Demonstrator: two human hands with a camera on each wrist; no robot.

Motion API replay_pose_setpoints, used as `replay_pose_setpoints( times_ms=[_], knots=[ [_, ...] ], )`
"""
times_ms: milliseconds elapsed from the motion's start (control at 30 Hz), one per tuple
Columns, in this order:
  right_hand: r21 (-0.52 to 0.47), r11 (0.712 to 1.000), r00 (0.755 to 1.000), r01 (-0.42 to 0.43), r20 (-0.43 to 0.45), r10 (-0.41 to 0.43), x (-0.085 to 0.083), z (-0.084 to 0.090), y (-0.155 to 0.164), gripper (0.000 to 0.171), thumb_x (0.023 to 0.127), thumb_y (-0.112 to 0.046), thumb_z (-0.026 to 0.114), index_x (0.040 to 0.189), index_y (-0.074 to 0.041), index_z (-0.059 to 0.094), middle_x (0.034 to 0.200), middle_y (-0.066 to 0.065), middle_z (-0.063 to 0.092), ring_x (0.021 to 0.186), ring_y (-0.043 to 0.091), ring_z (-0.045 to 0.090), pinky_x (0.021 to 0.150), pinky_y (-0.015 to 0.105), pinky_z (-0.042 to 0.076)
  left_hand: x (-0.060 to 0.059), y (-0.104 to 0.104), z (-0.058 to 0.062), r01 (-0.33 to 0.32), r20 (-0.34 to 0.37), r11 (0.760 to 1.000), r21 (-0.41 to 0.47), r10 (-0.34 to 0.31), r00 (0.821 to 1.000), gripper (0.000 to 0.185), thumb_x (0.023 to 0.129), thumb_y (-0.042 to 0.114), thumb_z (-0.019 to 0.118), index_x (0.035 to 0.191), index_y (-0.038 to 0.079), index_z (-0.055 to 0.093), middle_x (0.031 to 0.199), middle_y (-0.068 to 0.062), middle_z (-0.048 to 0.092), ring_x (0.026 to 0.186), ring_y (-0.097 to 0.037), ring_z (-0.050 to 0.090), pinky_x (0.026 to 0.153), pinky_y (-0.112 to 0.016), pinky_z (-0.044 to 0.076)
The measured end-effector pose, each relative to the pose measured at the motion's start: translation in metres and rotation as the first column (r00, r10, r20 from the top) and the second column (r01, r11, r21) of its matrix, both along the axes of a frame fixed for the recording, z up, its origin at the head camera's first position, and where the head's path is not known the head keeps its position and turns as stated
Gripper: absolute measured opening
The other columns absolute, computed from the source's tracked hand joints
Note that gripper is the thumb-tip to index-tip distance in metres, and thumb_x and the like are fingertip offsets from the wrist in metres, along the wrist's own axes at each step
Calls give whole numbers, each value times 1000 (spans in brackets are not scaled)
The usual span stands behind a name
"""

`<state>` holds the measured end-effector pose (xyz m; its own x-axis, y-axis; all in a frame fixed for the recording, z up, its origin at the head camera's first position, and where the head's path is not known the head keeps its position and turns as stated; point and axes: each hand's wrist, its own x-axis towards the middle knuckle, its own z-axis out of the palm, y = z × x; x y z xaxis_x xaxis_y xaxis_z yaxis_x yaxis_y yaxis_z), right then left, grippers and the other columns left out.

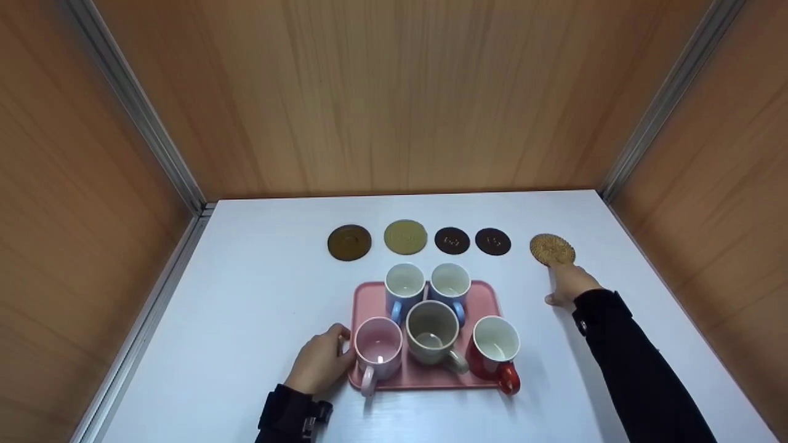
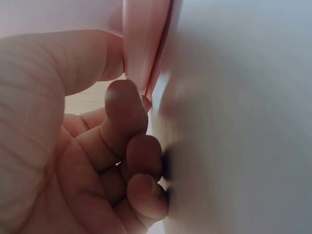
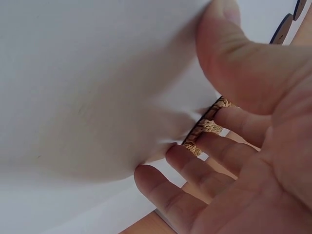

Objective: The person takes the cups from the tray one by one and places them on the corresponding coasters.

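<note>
My left hand (image 1: 320,363) is at the left rim of the pink tray (image 1: 369,298), thumb against the rim and other fingers curled beside it. In the left wrist view the tray's side (image 2: 144,39) meets the thumb. A pink mug (image 1: 378,347) stands just inside that rim. On the right, my right hand (image 1: 571,284) reaches to a round woven coaster (image 1: 552,247), its extended fingers touching the near edge. The right wrist view shows those fingers over the woven coaster (image 3: 210,126), partly hiding it, with the thumb held apart.
The tray also carries two blue mugs (image 1: 404,289), a grey mug (image 1: 432,332) and a red mug (image 1: 496,344). Behind it lie a brown coaster (image 1: 349,242), an olive coaster (image 1: 406,237) and two dark coasters (image 1: 452,240). Wooden panels (image 1: 400,92) enclose the white table (image 1: 258,277).
</note>
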<state>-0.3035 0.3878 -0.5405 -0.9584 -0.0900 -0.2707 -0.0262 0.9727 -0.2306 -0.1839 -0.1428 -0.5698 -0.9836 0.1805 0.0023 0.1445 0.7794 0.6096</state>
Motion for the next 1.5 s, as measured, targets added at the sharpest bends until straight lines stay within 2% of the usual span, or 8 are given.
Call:
replay_pose_setpoints(
  times_ms=[533, 1033, 1267, 1500],
  knots=[
    [-33, 999, 1000, 21, 10, -21, 3, 2, -1, 99, 88, -18, 89, 161, 13, 28, 154, 48, 39, 137, 68, 46, 113, 73, 43, 0, -1, 0, 10, -2, 1000, -6, -10, 1000, 29, 97, 24, 73, 117, 4, 69, 65, 6, 55, 58, -10, 48, 57, -26, 37],
    [-54, 998, 999, -22, -38, 20, 6, -1, 4, 94, 89, -17, 87, 158, 15, 32, 155, 49, 37, 141, 68, 40, 117, 74, 37, -1, -2, 1, -3, 26, 1000, 1, 3, 1000, 32, 96, 27, 74, 119, 5, 69, 67, 4, 56, 61, -12, 49, 58, -29, 37],
    [-87, 996, 999, 1, -37, -4, 9, 2, 2, 96, 89, -18, 87, 160, 13, 31, 159, 50, 28, 144, 69, 35, 117, 74, 37, -1, -3, 1, 3, 18, 1000, 9, -4, 1000, 32, 96, 27, 74, 119, 5, 68, 67, 4, 56, 60, -12, 49, 57, -28, 36],
    [-160, 987, 987, 13, -157, -38, 32, -1, -23, 90, 93, -25, 81, 159, 12, 33, 160, 45, 35, 147, 64, 37, 119, 73, 36, -1, -3, 0, 9, 16, 1000, 17, -10, 1000, 31, 97, 27, 73, 118, 5, 69, 66, 6, 54, 58, -11, 47, 55, -26, 34]
  ],
)
